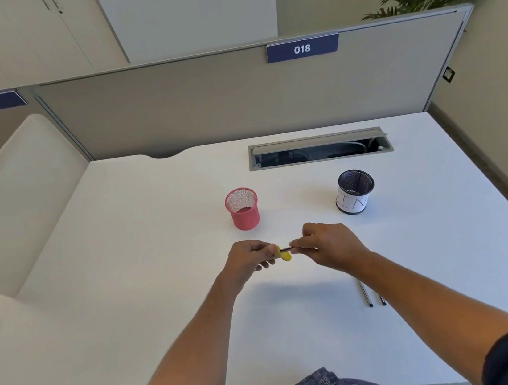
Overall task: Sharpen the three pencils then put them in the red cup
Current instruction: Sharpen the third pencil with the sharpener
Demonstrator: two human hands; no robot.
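Presently the left hand (248, 259) pinches a small yellow plastic sharpener (283, 254) while the right hand (327, 244) grips a dark slender pencil (286, 249), apparently seated, lying left-right between them, the red mesh cup (242, 208) just beyond, nearer the left.

desk (127, 273): left half bare, open passage | far edge: red cup (242, 209) and black mesh cup (356, 191) upright, well apart, free gap between | near right edge: two pencils (366, 294) lie flat under the right forearm | far right: open cable tray (320, 148)
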